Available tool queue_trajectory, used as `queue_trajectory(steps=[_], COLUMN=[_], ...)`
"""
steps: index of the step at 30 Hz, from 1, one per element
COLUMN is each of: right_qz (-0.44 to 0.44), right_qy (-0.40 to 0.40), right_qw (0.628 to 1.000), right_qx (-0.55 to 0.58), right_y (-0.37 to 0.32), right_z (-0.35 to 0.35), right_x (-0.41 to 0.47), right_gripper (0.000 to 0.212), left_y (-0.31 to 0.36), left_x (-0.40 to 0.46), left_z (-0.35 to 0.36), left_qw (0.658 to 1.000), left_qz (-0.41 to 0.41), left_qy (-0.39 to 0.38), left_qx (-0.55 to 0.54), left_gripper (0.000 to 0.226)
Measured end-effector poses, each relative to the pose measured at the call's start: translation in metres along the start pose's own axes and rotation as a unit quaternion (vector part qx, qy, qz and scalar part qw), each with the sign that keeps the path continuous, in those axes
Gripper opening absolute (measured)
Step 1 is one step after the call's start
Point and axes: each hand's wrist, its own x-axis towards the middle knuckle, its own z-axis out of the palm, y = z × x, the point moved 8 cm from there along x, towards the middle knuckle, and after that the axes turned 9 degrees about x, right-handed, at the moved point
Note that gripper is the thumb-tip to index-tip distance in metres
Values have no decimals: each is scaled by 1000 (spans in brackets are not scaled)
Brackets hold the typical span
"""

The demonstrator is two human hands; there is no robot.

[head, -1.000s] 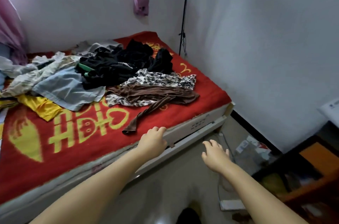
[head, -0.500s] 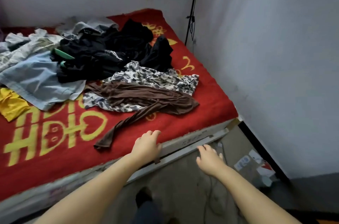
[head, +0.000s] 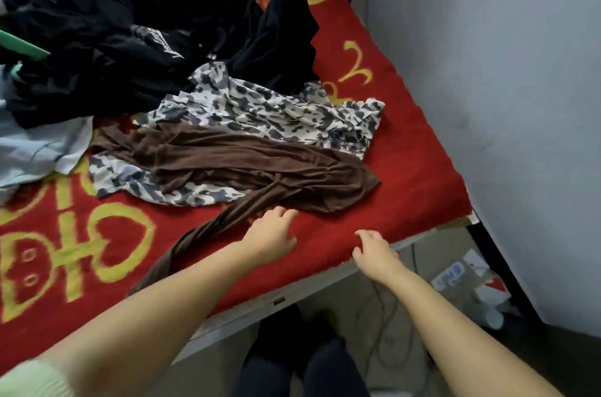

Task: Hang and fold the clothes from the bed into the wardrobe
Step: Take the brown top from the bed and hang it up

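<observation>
Yellow lettering (head: pixel 81 243) on red bedspread (head: pixel 406 149)

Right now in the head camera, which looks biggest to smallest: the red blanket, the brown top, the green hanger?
1. Red blanket, covering the bed.
2. Brown top, spread out.
3. Green hanger; only part shows, so its true size is unsure.
</observation>
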Motion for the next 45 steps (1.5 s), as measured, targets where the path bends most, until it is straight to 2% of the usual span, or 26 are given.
queue_trajectory(steps=[6, 10, 12, 14, 16, 18, 19, 20, 22, 25, 27, 30, 32, 35, 39, 42, 45], right_qz=[-24, -72, -70, -51, -46, -52, -55, -61, -74, -135, -169, -189, -173, -163, -232, -267, -292], right_qy=[82, 179, 189, 179, 185, 181, 155, 117, 39, 33, 15, -46, -83, -136, -214, -283, -385], right_qw=[996, 981, 979, 982, 980, 977, 981, 988, 995, 960, 930, 878, 844, 816, 778, 753, 731], right_qx=[28, -6, -20, -28, -56, -100, -105, -82, 57, 242, 327, 438, 501, 538, 544, 530, 483], right_y=[-15, -20, -13, -3, 1, -3, -6, -10, -18, -42, -65, -100, -128, -169, -239, -283, -318], right_z=[-27, -42, -39, -34, -35, -42, -43, -43, -44, -67, -84, -107, -125, -150, -172, -163, -136], right_x=[105, 158, 180, 195, 207, 215, 219, 221, 214, 186, 159, 116, 84, 47, -21, -81, -151], right_gripper=[56, 69, 78, 85, 86, 73, 61, 49, 31, 6, 4, 12, 14, 12, 16, 22, 28], left_y=[-9, -23, -35, -42, -42, -40, -40, -40, -41, -53, -63, -72, -75, -78, -83, -89, -102], left_x=[101, 149, 167, 177, 185, 189, 190, 189, 180, 154, 125, 78, 38, -17, -110, -181, -263], left_z=[10, 30, 38, 40, 36, 28, 25, 20, 7, -19, -44, -86, -120, -159, -194, -197, -180], left_qw=[994, 983, 983, 983, 984, 986, 987, 989, 990, 986, 978, 961, 943, 901, 828, 757, 650], left_qz=[33, 23, 2, -8, -8, -13, -16, -21, -32, -67, -94, -114, -137, -168, -205, -230, -260], left_qy=[59, 71, 77, 92, 131, 147, 144, 140, 139, 152, 169, 210, 250, 321, 415, 467, 516], left_qx=[90, 166, 169, 157, 121, 82, 65, 50, 24, -30, -81, -140, -174, -236, -316, -394, -493], left_gripper=[68, 86, 86, 70, 44, 30, 28, 26, 17, 15, 18, 15, 16, 20, 26, 32, 34])
